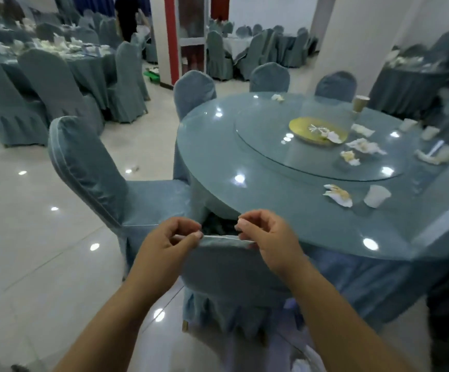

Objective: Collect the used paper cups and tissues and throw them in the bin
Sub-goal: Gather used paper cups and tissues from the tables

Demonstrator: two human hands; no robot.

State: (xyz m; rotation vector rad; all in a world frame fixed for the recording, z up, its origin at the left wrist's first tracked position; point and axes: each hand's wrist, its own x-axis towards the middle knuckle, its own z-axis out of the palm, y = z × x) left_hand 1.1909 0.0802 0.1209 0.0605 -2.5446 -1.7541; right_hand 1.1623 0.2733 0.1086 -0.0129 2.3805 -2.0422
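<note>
The round desk (218, 162), topped with glass, fills the right half of the view, and a glass turntable (260, 146) sits at its centre. Blue-covered chairs ring it. The nearest chair (223, 272) stands directly in front of the person, its back at the desk's near edge. The left grip (172, 240) and the right grip (267, 236) each pinch the piped top seam of that chair's back, fingers curled, one toward each end.

A gold plate (307, 126) lies on the turntable with crumpled paper on its right rim. A white paper cup (376, 196) stands near the desk's near edge, to the right of the hands. A stained tissue (338, 195) lies just beside it on its left. A brown paper cup (360, 103) stands at the far side of the desk, and a blurred white cup (407, 124) stands further right. More crumpled tissues (365, 146) lie scattered on the turntable's right part.
</note>
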